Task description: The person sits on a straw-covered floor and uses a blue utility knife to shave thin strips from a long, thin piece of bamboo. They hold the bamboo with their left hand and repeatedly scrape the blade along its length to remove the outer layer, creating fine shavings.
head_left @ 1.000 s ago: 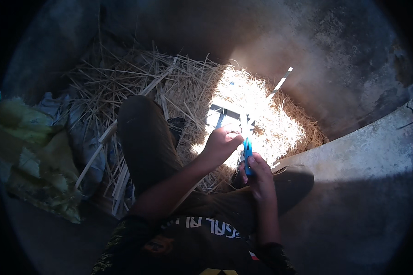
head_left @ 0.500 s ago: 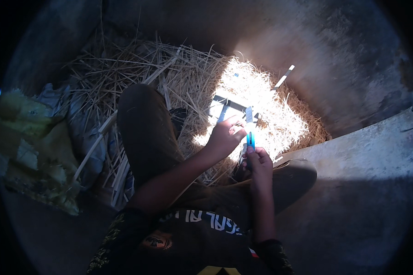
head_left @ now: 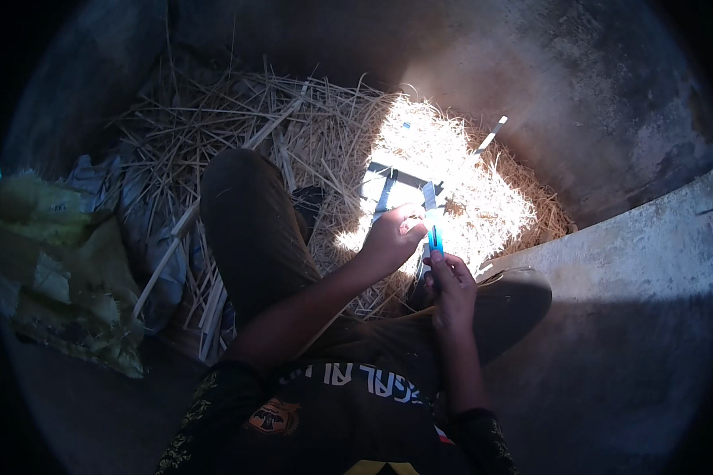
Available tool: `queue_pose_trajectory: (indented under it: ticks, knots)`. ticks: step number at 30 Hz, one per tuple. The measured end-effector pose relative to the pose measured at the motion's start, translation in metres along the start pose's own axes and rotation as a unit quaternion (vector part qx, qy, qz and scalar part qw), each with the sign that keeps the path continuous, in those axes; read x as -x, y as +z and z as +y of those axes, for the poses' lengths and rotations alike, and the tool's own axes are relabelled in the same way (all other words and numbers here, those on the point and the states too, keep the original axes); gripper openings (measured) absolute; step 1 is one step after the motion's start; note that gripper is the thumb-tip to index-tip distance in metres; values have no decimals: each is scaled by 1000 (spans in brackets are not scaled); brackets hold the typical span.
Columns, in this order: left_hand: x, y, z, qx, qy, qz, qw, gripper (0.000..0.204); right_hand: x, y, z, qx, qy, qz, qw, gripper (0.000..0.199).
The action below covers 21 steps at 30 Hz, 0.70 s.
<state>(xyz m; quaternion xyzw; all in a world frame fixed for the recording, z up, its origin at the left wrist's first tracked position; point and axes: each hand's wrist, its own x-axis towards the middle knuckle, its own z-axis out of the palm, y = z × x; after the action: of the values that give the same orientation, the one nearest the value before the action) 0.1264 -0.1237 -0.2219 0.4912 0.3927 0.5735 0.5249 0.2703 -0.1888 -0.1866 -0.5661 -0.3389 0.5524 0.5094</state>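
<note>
My right hand (head_left: 454,291) is closed round the lower end of a blue utility knife (head_left: 436,238). Its long pale blade (head_left: 430,196) points away from me, slightly to the left. Close beside the knife, on its left, my left hand (head_left: 394,241) has its fingers bent into a pinch near where the blade meets the handle. Glare washes out those fingertips, so what they hold, if anything, is hidden. Beyond the hands, a pale flat object with a dark bar (head_left: 402,174) lies in the sunlit patch.
Thin straw-like shavings (head_left: 483,198) are heaped under bright sun, with longer split strips (head_left: 238,111) at the far left. A pale stick (head_left: 492,134) juts up near the wall (head_left: 570,87). Yellowish torn sacking (head_left: 63,277) lies left; my bent knees flank the work.
The knife has tilted a little, its blade leaning further left and its handle further right. My right hand has shifted slightly right; my left hand has barely moved.
</note>
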Motion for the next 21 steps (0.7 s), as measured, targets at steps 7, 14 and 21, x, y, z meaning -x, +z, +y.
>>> queue_pose_trajectory:
  ticks: [7, 14, 21]
  knots:
    - [1, 0, 9, -39, -17, 3, 999, 26, -5, -4, -2, -34, 40, -53, 997, 26]
    - [2, -3, 18, -60, -54, -10, 997, 25, -8, -7, -4, 27, -21, -68, 997, 22]
    - [5, 1, 10, -29, -38, -11, 999, 27, -5, -9, -2, -12, -21, -75, 997, 23]
